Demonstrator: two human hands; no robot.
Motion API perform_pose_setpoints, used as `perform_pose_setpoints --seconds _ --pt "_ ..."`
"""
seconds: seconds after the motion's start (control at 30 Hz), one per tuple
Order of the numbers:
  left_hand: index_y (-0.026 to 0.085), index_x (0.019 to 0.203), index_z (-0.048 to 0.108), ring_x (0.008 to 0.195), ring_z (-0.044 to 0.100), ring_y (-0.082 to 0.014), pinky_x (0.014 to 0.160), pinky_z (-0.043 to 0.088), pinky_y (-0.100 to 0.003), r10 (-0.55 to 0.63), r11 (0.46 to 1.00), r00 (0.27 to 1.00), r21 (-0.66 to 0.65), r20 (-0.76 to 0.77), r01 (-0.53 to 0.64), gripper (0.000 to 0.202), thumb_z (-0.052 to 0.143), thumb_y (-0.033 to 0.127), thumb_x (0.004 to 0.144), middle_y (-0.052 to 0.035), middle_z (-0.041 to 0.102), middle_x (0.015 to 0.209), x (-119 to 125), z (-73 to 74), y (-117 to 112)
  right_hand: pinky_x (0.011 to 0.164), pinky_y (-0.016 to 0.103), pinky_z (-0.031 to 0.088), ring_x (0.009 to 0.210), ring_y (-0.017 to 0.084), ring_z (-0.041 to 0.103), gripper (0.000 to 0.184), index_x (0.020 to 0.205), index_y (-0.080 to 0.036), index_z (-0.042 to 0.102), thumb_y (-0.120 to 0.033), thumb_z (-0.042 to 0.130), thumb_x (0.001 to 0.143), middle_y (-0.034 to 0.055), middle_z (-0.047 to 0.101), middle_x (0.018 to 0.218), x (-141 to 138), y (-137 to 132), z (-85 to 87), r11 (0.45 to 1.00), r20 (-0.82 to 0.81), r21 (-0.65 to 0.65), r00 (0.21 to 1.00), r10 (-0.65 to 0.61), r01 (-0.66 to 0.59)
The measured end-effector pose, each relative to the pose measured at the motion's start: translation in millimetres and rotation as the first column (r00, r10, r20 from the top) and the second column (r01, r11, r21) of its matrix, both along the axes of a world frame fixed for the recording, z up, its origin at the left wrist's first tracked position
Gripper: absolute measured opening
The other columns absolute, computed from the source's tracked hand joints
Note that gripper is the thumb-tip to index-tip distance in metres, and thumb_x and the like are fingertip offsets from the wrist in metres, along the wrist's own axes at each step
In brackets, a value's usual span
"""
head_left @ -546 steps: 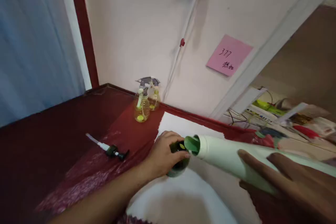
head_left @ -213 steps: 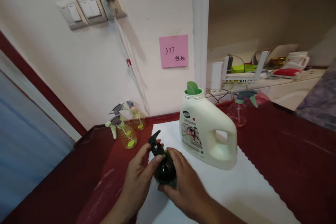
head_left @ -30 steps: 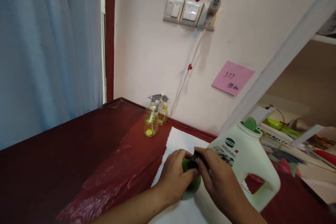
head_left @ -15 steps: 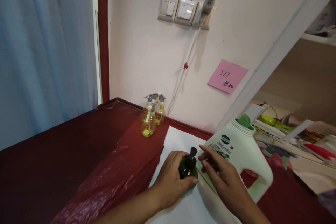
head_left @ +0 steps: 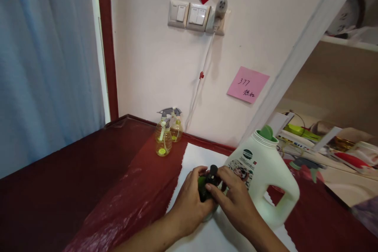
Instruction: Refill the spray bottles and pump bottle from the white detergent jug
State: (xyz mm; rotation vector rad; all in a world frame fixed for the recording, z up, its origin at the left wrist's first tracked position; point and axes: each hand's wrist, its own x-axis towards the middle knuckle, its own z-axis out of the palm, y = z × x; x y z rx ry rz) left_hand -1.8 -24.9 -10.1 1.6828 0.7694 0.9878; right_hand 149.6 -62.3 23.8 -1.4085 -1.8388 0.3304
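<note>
The left hand (head_left: 190, 199) is wrapped around the body of a small dark green spray bottle (head_left: 206, 189), which stands on the white sheet (head_left: 195, 157). The right hand (head_left: 236, 201) closes its fingers on the bottle's black spray head (head_left: 213, 173). Just beside them, to the right, stands a white detergent jug (head_left: 262, 173). Farther back, near the wall, two yellow spray bottles (head_left: 167, 136) stand on the red table cover (head_left: 132, 181).
</note>
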Motion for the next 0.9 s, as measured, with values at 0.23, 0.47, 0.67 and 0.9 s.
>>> perform_pose_setpoints --seconds 0.23,0.47,0.67,0.9 --pt "0.018 0.129 0.047 0.123 0.053 -0.0264 0.108 0.04 -0.043 0.011 1.0 1.0 -0.006 -0.019 -0.012 0.058 0.067 0.012 0.075 -0.0122 0.059 0.131 1 3.0 0 0.078 0.037 0.042 0.087 0.022 0.054 0.012 0.092 -0.021 0.057 -0.027 0.049 0.098 0.0036 0.056 0.092 0 -3 1.1 0.999 -0.022 -0.029 0.999 0.031 -0.032" --pt "0.02 0.127 0.05 0.122 0.053 -0.026 0.107 0.04 -0.041 0.007 1.0 1.0 0.011 0.001 -0.007 0.057 0.071 0.014 0.075 -0.0104 0.059 0.129 -1 2.8 0 0.087 0.039 0.042 0.098 0.023 0.056 0.015 0.104 -0.023 0.06 -0.029 0.047 0.1 0.0051 0.06 0.104 4 -5 19.3 0.975 -0.053 -0.158 0.987 0.151 -0.157" --pt "0.023 0.129 0.051 0.124 0.052 -0.0267 0.108 0.039 -0.041 -0.001 1.0 1.0 -0.015 0.006 0.001 0.063 0.074 0.012 0.071 -0.0087 0.059 0.131 -1 3.5 0 0.09 0.039 0.042 0.099 0.023 0.057 0.018 0.106 -0.024 0.061 -0.036 0.049 0.101 0.0035 0.061 0.102 6 -6 15.0 0.987 -0.099 -0.12 0.991 0.094 -0.105" --pt "0.019 0.132 0.047 0.126 0.051 -0.0277 0.111 0.037 -0.043 -0.001 1.0 0.999 -0.017 -0.039 0.001 0.067 0.072 0.015 0.071 -0.0121 0.056 0.134 -1 0.4 -1 0.093 0.039 0.043 0.104 0.024 0.058 0.018 0.108 -0.025 0.062 -0.037 0.052 0.1 0.0034 0.063 0.103 8 -7 5.4 0.991 -0.084 -0.107 0.994 0.076 -0.085"
